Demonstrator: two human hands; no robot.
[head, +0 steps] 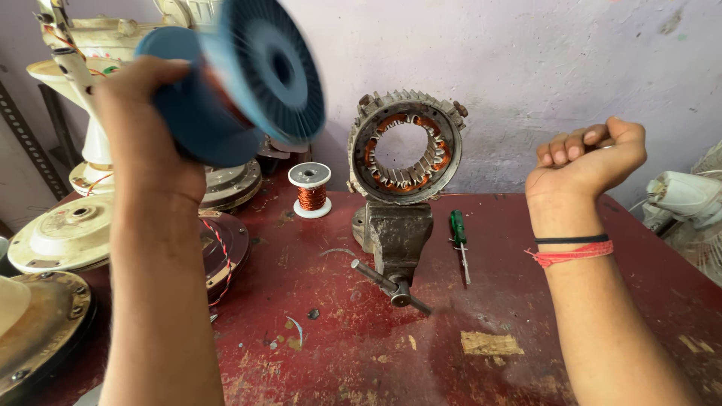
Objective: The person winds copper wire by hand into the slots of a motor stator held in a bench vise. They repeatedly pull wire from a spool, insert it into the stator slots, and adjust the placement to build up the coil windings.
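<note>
One hand (143,98) grips blue spool (241,83) above vise (395,233).

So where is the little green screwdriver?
The green screwdriver lies flat on the red table, just right of the grey vise holding the round motor ring, below the person's raised right hand.

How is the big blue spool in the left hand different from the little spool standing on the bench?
The blue spool is much larger, held up in the left hand and tilted; the small spool stands upright on the red bench, untouched. The blue one has blue flanges; the small one has white flanges with copper-coloured wire showing. Both are round flanged spools.
</note>
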